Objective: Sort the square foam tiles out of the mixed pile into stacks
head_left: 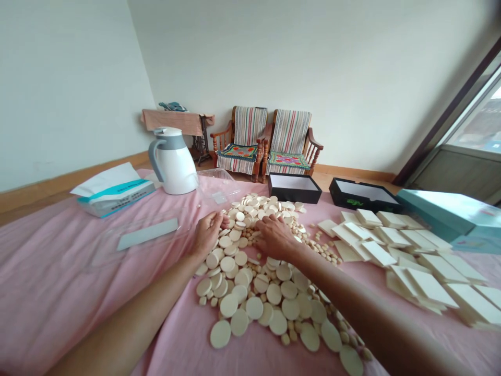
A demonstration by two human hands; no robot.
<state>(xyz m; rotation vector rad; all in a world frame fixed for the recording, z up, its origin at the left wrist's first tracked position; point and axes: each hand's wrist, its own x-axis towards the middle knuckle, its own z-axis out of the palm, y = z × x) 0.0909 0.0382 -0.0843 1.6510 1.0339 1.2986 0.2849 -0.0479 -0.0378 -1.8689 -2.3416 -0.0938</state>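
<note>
A wide pile of pale round wooden discs [254, 308] lies on the pink cloth, mixed with small wooden beads or buttons [329, 253]. At the pile's left side is my left hand [209, 230], its fingers curled in and the thumb close to them. Whether a small piece is in those fingers I cannot make out. My right hand [274, 235] reaches palm down over the middle of the pile, the fingers somewhat apart and bent toward the small pieces. Its fingertips are partly hidden among them.
Stacked pale rectangular boards [391, 240] lie to the right, beside a light-blue box [454, 214]. Two black trays [295, 196] stand behind the pile. A white jug [176, 167], a clear plastic container [219, 188], a tissue pack [115, 193] and a clear lid [146, 235] are on the left.
</note>
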